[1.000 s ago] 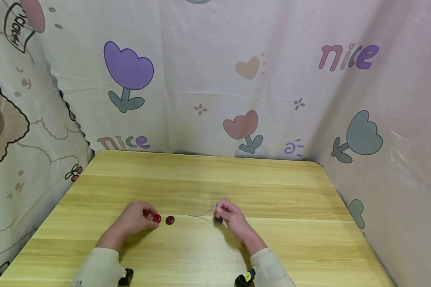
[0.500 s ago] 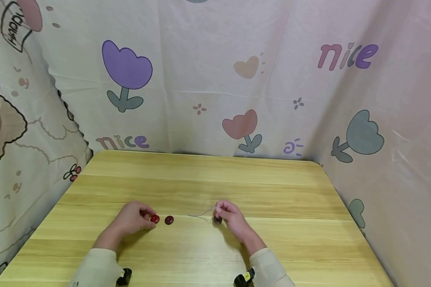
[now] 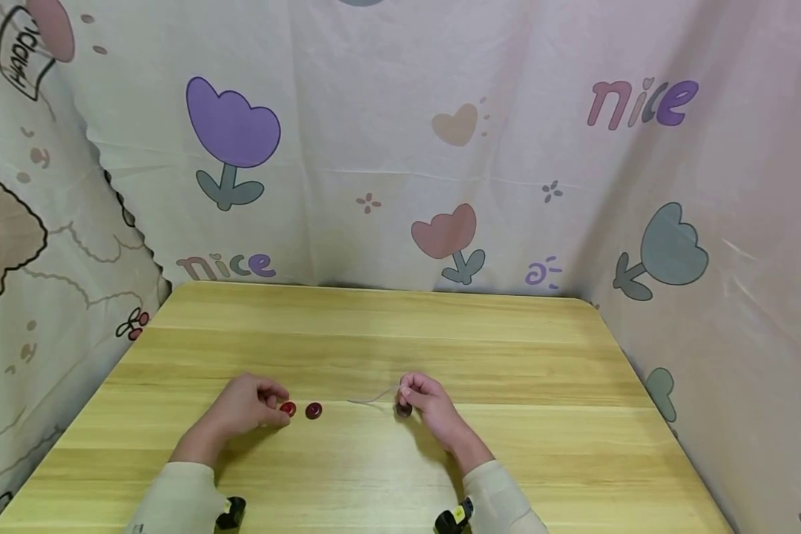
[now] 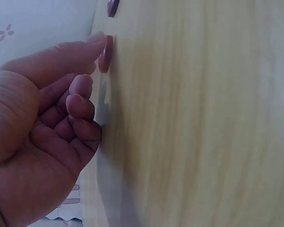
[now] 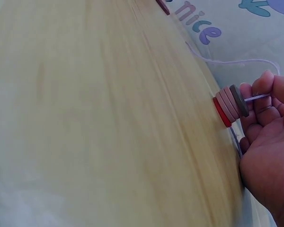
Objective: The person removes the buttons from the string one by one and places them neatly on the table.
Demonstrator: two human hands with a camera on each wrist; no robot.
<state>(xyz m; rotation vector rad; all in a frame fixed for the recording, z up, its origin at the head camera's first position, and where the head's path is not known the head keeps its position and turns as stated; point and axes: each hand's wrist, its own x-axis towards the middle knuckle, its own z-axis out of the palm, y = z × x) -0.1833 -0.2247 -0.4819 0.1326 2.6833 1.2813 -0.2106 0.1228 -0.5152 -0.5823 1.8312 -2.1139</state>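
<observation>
My left hand (image 3: 243,404) is at a shiny red button (image 3: 288,409) at the left. Its thumb and forefinger lie on either side of the button's edge; in the left wrist view the button (image 4: 106,54) lies flat by the thumb tip, the forefinger partly hidden. Just right of it lies a dark red button (image 3: 314,410). My right hand (image 3: 430,404) pinches a thin pale string (image 5: 258,97) between thumb and fingers. Below that pinch hangs a stack of several threaded buttons (image 5: 229,105), grey at the top and red at the bottom. The string's free end (image 3: 367,401) stretches left.
The wooden table (image 3: 374,334) reaches back to a printed curtain (image 3: 347,148), which also hangs along both sides. Black wrist cameras (image 3: 454,517) sit by the two sleeves.
The red button has come down slightly beside the dark red one, the left fingers staying at it. My right hand holds the string almost still; the head view shifts a little.
</observation>
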